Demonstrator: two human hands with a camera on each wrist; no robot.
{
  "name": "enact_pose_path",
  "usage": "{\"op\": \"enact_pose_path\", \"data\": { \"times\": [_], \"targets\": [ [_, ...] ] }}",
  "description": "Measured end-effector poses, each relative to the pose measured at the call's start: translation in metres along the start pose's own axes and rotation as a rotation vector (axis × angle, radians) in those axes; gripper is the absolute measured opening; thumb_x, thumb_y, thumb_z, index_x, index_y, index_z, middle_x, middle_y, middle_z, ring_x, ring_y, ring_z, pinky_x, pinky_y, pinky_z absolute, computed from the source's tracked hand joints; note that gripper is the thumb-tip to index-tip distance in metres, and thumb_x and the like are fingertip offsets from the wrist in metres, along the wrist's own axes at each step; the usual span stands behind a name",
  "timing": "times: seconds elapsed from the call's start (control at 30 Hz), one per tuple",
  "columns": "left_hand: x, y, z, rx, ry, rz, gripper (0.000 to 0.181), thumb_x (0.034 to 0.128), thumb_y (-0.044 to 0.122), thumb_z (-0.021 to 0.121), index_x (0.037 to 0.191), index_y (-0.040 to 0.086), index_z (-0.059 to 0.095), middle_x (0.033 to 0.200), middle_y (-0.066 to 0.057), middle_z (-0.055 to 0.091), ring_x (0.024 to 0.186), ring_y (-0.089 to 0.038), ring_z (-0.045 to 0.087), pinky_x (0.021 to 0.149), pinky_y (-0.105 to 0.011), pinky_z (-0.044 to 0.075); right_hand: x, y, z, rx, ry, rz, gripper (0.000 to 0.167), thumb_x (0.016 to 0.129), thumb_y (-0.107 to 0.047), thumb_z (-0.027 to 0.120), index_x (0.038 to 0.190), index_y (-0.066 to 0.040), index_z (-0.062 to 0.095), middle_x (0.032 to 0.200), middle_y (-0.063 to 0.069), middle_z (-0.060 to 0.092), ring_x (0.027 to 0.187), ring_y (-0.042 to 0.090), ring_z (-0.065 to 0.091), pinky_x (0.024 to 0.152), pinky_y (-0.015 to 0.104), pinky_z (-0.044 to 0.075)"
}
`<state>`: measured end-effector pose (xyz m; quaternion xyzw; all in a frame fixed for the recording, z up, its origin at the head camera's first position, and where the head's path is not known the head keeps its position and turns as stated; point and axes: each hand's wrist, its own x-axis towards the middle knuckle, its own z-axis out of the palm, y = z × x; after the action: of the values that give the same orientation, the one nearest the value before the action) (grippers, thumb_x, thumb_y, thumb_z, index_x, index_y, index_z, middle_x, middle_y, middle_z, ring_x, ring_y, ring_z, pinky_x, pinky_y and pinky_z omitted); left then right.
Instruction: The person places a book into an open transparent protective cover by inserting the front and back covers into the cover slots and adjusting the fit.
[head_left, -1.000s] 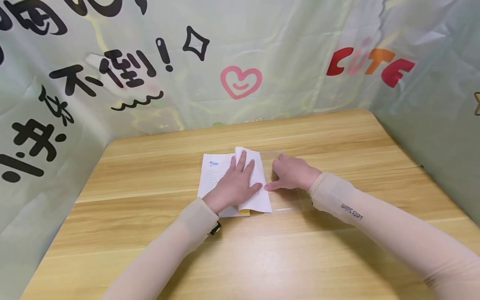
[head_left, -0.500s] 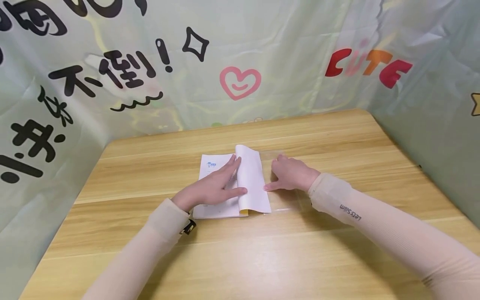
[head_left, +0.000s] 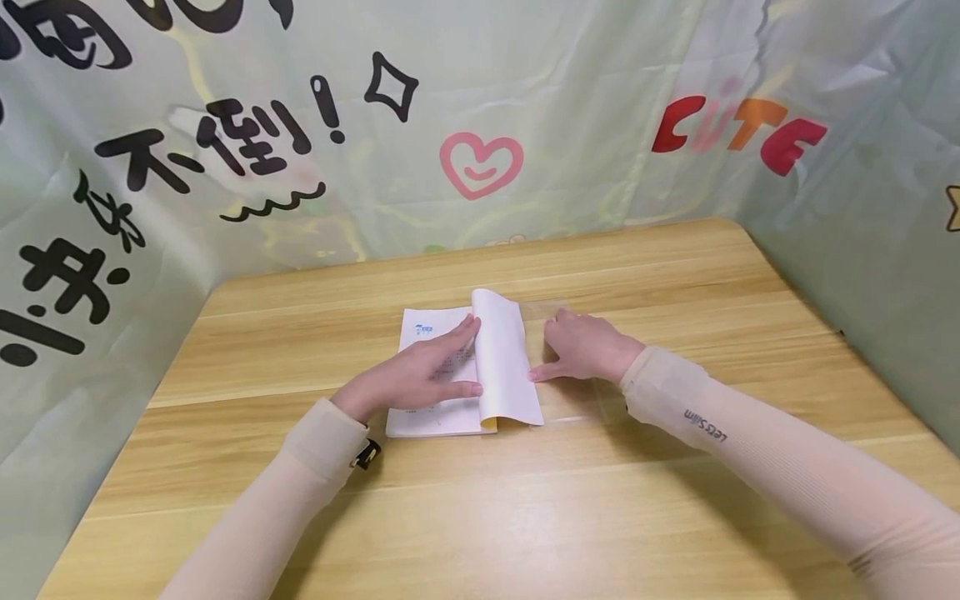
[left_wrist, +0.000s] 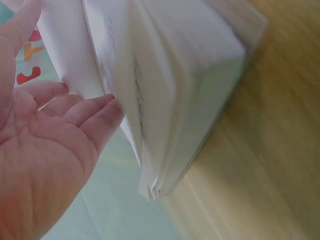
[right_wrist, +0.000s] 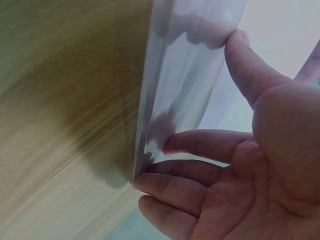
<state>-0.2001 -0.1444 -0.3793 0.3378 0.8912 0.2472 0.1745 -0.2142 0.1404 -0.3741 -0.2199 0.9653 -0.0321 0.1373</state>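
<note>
An open book (head_left: 438,418) lies on the table with a printed page facing up. Its white-lined cover (head_left: 507,358) bends up and over to the right, with a bit of yellow (head_left: 489,424) at the lower edge. My left hand (head_left: 420,368) rests on the page with straight fingers, fingertips along the cover's fold; the left wrist view has them against the pages. A clear plastic sheet (head_left: 573,408) extends to the right from under the cover. On it presses my right hand (head_left: 583,346), fingers extended against the plastic (right_wrist: 172,90), thumb by the cover's edge.
The wooden table (head_left: 480,517) reaches around the book on all sides. Behind and beside it hangs a pale printed cloth (head_left: 570,125) with black characters, a pink heart and coloured letters.
My left hand has slid left off the white cover onto the printed page beside the fold. The cover now stands more rounded at the fold. My right hand stays in place.
</note>
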Motion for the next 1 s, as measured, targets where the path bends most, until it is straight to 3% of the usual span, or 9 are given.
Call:
{"op": "enact_pose_path", "data": {
  "times": [0.37,0.57,0.8,1.0],
  "targets": [
    [0.001,0.002,0.0,0.002,0.011,-0.008,0.1,0.1018,0.048,0.072,0.172,0.01,0.013,0.181,-0.005,0.006,0.168,-0.025,0.016,0.136,-0.048,0.021,0.0,0.005,0.0,0.026,0.009,-0.008,0.064,0.091,-0.062,0.079,0.107,-0.001,0.068,0.114,0.02,0.066,0.084,0.028,0.061,0.077,0.044,0.058],
    [0.001,0.001,0.0,0.0,0.007,-0.025,0.1,0.1016,0.05,0.072,0.173,0.013,0.012,0.181,-0.002,0.005,0.168,-0.025,0.015,0.136,-0.049,0.021,0.001,0.008,0.0,0.043,0.0,-0.024,0.068,0.092,-0.063,0.078,0.113,0.001,0.067,0.127,0.027,0.066,0.092,0.031,0.066,0.086,0.048,0.06],
    [0.002,0.004,-0.001,0.013,0.006,-0.026,0.101,0.101,0.051,0.073,0.172,0.012,0.012,0.181,-0.003,0.006,0.168,-0.026,0.015,0.136,-0.048,0.021,0.001,0.01,0.0,0.047,0.0,-0.053,0.07,0.092,-0.062,0.079,0.115,0.003,0.068,0.118,0.023,0.066,0.09,0.03,0.065,0.088,0.048,0.059],
    [0.003,0.008,-0.001,0.023,0.01,-0.027,0.1,0.1005,0.049,0.074,0.172,0.011,0.015,0.181,-0.005,0.008,0.168,-0.026,0.017,0.136,-0.048,0.022,-0.001,0.011,-0.001,0.038,-0.005,-0.078,0.076,0.092,-0.062,0.078,0.123,0.006,0.067,0.125,0.027,0.066,0.104,0.036,0.069,0.099,0.052,0.059]
  ]
}}
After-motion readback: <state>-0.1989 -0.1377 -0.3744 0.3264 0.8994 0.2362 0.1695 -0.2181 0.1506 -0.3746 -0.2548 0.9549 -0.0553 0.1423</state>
